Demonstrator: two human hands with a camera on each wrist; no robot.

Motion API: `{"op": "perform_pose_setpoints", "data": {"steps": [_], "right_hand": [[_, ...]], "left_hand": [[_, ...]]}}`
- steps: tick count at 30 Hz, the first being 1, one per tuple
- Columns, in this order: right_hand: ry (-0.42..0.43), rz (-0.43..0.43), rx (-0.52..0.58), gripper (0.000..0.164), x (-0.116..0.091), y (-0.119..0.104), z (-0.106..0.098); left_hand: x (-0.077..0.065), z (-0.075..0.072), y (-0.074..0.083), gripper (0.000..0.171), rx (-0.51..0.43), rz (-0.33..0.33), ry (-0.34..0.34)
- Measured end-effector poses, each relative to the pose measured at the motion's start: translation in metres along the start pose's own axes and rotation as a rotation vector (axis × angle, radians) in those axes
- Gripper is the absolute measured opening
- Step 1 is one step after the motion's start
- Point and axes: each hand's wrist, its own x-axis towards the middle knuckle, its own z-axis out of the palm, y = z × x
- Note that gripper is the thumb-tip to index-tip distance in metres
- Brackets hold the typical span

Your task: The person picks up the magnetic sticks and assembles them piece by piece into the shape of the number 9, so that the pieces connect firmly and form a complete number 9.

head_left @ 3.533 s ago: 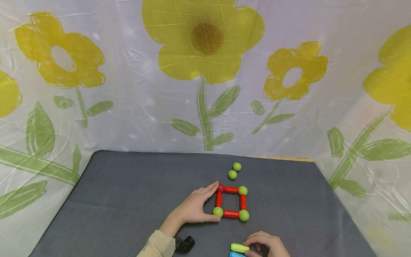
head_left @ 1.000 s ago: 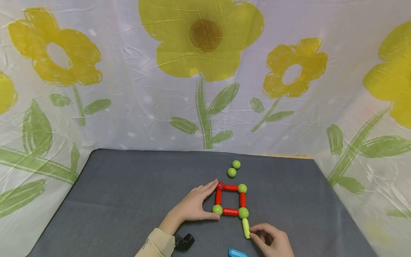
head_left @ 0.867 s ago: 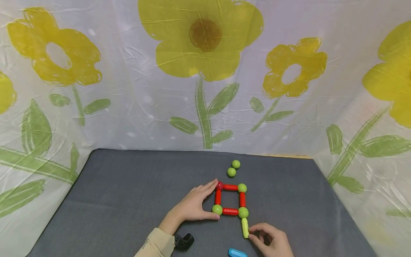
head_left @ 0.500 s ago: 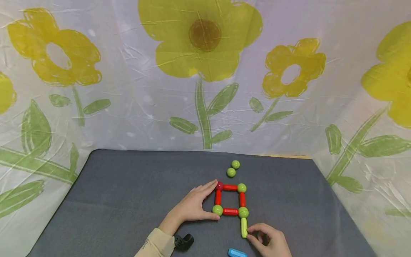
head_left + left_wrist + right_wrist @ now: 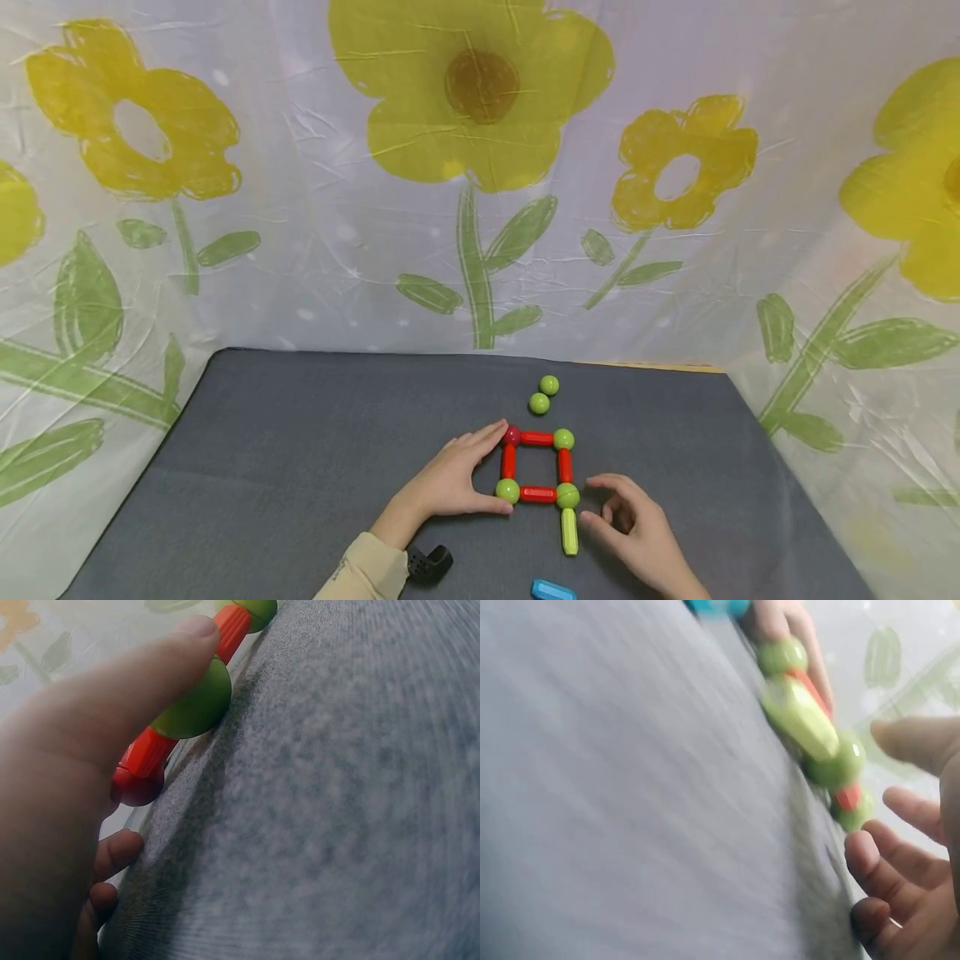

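Observation:
A square of red magnetic rods (image 5: 537,494) lies on the dark cloth, with green balls at three corners and a red ball (image 5: 512,435) at the far left one. My left hand (image 5: 450,479) holds its left side between thumb and fingertips, the thumb against the near-left green ball (image 5: 196,705). From the near-right green ball (image 5: 567,496) a yellow-green rod (image 5: 569,532) points toward me, touching the ball. Just right of that rod, my right hand (image 5: 633,529) is held with fingers loosely bent, apart from the pieces and holding nothing.
Two loose green balls (image 5: 539,403) lie beyond the square. A blue rod (image 5: 553,590) rests at the near edge of view. A black curved object (image 5: 430,565) sits by the left sleeve. Behind the dark cloth (image 5: 315,433) hangs a flower-printed sheet (image 5: 330,250).
My right hand brought the yellow-green rod from beside the blue rod to the near-right ball, straightened it, then let go and moved up and slightly away. My left hand stays put.

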Motion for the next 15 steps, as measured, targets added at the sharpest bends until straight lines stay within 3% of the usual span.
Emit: {"op": "perform_pose_setpoints", "data": {"steps": [5,10,15], "right_hand": [[-0.101,-0.058,0.052,0.063,0.029,0.011,-0.006],[-0.219,-0.178,0.087,0.085,0.051,0.018,-0.005],[-0.237,-0.283,0.026,0.095,0.064,0.023,-0.003]], "left_hand": [[0.0,0.001,-0.001,0.115,-0.005,-0.011,-0.003],[-0.001,0.002,-0.002,0.116,-0.011,-0.006,-0.001],[0.0,0.002,-0.003,0.115,-0.008,-0.003,0.006]]}}
